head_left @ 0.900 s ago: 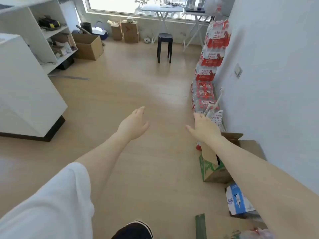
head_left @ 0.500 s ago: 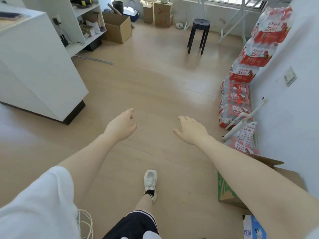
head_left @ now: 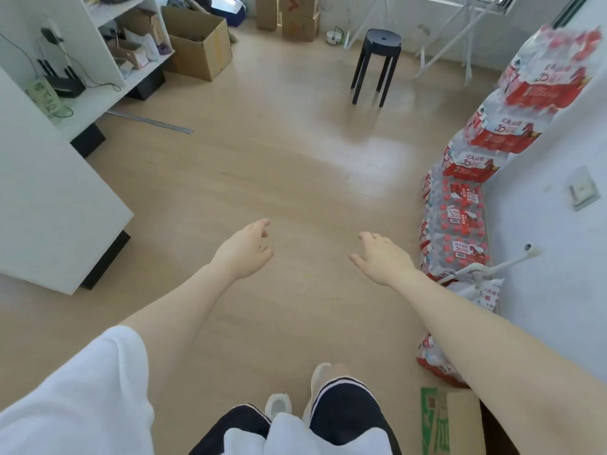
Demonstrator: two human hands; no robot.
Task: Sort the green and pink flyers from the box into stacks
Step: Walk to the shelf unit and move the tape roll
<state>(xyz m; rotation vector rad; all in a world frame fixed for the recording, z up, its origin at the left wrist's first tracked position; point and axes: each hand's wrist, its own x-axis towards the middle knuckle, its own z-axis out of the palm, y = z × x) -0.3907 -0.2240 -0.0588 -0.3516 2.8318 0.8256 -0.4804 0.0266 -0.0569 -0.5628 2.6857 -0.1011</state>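
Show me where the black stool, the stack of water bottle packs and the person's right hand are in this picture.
black stool (head_left: pixel 383 37), head view, on its round seat.
stack of water bottle packs (head_left: pixel 460 218), head view, on a lower pack beside the wall.
right hand (head_left: pixel 382 257), head view, on the back of the hand.

Bright, even daylight with wide-angle bending at the edges

A pale glare patch lies on the light wooden plank floor (head_left: pixel 328 178) just in front of the black round plastic stool (head_left: pixel 377 65), light falling from the far end; shadows are soft and faint. The white cabinet side (head_left: pixel 49 198) and the stacked red-labelled shrink-wrapped bottle packs (head_left: pixel 486 152) lean and curve outward, and the whole view is slightly soft
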